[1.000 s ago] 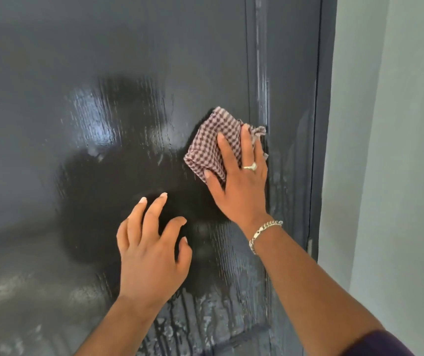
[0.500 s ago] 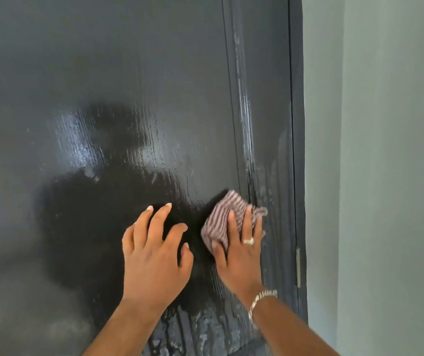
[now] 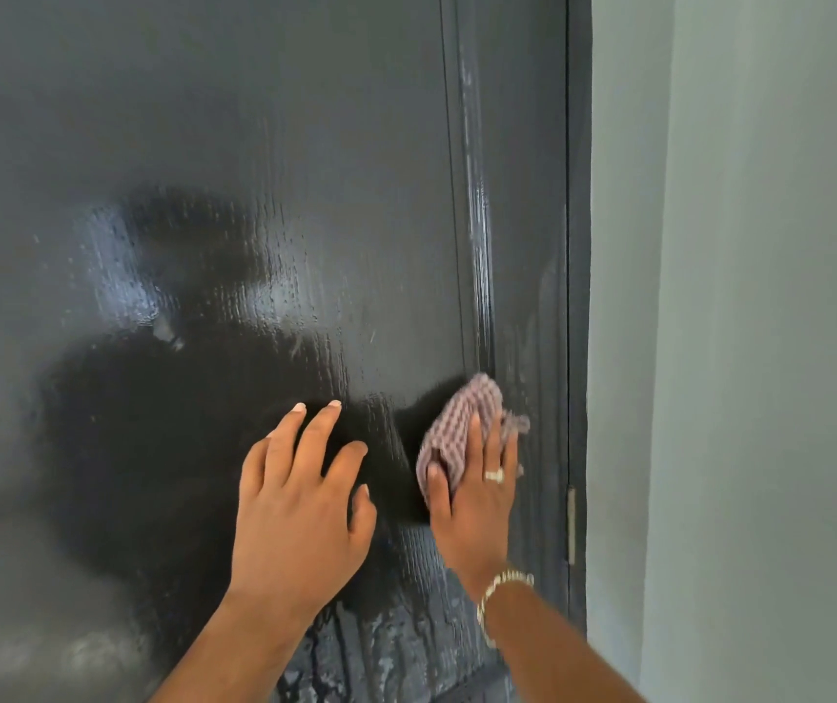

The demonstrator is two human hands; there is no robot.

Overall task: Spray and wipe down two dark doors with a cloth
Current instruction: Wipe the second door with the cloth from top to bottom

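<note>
The right hand (image 3: 474, 492) presses a checked cloth (image 3: 457, 428) flat against the dark door (image 3: 254, 144), fingers laid straight over the fabric with the thumb tucked at its lower edge; the cloth sits at the groove where the centre panel meets the right stile. The left hand (image 3: 299, 504) rests beside it on the panel, fingers spread and relaxed, holding nothing, and seems to steady the door. A ring and a bracelet (image 3: 500, 598) show on the right hand and wrist.

The panel is glossy and wet across its middle, with a pale streak (image 3: 474, 210) running down the groove above the cloth and spotty drip marks (image 3: 386, 646) below both hands. A hinge (image 3: 571, 525) shows at the door's right edge, next to the grey wall (image 3: 735, 347).

Judging from this, the wipe is in progress on 1 door. To do it well, keep the palm flat, work the cloth into the groove, overlap each stroke, and carry on down to catch the drips before they dry. A second door is not in view.
</note>
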